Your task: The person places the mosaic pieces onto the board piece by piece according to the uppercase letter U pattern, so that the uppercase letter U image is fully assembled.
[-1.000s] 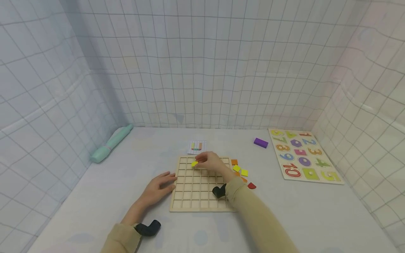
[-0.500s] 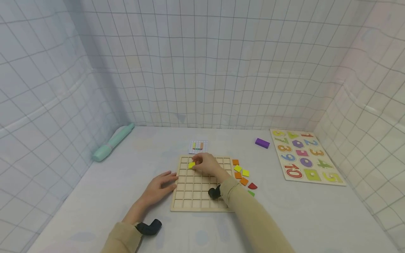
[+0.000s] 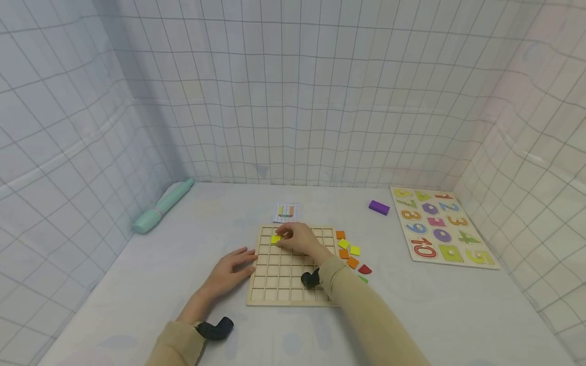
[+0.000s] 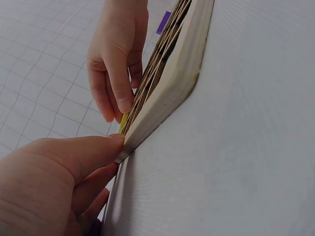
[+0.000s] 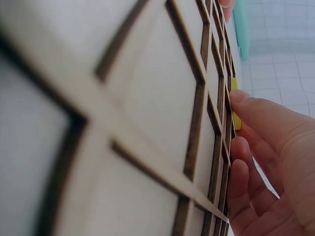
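Observation:
A wooden grid board (image 3: pixel 284 284) lies flat on the table. My right hand (image 3: pixel 299 239) is over its upper part, with thumb and fingertips pinching a small yellow square tile (image 3: pixel 275 239) at a cell near the upper left. In the right wrist view the thumb touches the face of the yellow tile (image 5: pixel 237 122), with a finger behind it. My left hand (image 3: pixel 229 272) rests at the board's left edge, its fingers extended. In the left wrist view the left thumb (image 4: pixel 98 150) touches the board's rim (image 4: pixel 172 88), with the other fingers beside it.
Right of the board lie loose orange tiles (image 3: pixel 352 262), yellow tiles (image 3: pixel 355 250), a red quarter-round piece (image 3: pixel 365 269) and a partly hidden green piece (image 3: pixel 363 279). Behind stands a pattern card (image 3: pixel 295 206). Farther out are a purple block (image 3: pixel 379 207), number puzzle (image 3: pixel 428 239) and teal folded object (image 3: pixel 160 208).
My right hand has moved slightly left with the yellow tile, from above the board to a cell near its upper left. The left hand stays at the board's edge.

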`<state>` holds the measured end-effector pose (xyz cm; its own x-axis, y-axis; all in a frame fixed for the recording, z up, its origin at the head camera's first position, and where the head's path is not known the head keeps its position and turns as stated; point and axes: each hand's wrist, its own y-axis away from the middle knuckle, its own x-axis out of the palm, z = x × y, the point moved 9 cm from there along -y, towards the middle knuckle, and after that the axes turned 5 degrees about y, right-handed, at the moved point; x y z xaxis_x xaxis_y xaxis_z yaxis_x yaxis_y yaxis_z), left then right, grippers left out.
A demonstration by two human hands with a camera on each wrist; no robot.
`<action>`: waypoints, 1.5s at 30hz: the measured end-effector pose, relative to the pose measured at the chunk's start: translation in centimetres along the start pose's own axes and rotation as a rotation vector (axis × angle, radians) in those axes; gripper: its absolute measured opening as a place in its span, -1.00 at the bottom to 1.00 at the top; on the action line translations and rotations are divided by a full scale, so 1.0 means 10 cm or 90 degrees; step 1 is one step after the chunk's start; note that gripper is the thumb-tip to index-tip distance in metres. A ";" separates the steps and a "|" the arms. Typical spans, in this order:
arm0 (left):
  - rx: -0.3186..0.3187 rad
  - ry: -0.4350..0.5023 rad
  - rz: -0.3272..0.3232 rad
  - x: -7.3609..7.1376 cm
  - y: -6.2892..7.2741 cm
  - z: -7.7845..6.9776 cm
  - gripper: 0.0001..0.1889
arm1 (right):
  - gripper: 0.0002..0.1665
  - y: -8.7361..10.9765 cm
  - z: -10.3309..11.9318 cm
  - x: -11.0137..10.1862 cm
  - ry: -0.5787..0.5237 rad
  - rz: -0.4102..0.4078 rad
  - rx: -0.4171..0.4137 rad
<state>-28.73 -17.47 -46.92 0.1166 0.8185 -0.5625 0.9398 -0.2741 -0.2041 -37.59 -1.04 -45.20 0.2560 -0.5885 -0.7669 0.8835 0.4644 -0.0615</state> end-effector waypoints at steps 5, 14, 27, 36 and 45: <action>0.001 0.006 0.003 0.01 -0.01 0.00 -0.63 | -0.66 0.01 -0.02 -0.01 -0.009 -0.002 -0.003; 0.003 0.012 0.007 0.06 -0.03 0.03 -0.63 | -0.53 0.08 -0.10 -0.05 -0.057 0.040 0.016; -0.007 -0.006 -0.002 0.03 -0.02 0.03 -0.62 | -0.51 0.53 -0.25 -0.70 -0.140 -0.036 -0.002; -0.003 -0.003 -0.001 0.05 -0.03 0.04 -0.61 | -0.53 0.88 -0.56 -1.09 -0.134 -0.107 0.022; -0.008 -0.009 -0.001 0.05 -0.02 0.02 -0.61 | -0.49 1.06 -0.87 -1.15 -0.161 -0.105 0.047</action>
<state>-28.97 -17.13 -47.31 0.1098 0.8115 -0.5739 0.9440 -0.2658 -0.1953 -34.53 16.40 -42.56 0.1888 -0.8024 -0.5662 0.9449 0.3055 -0.1178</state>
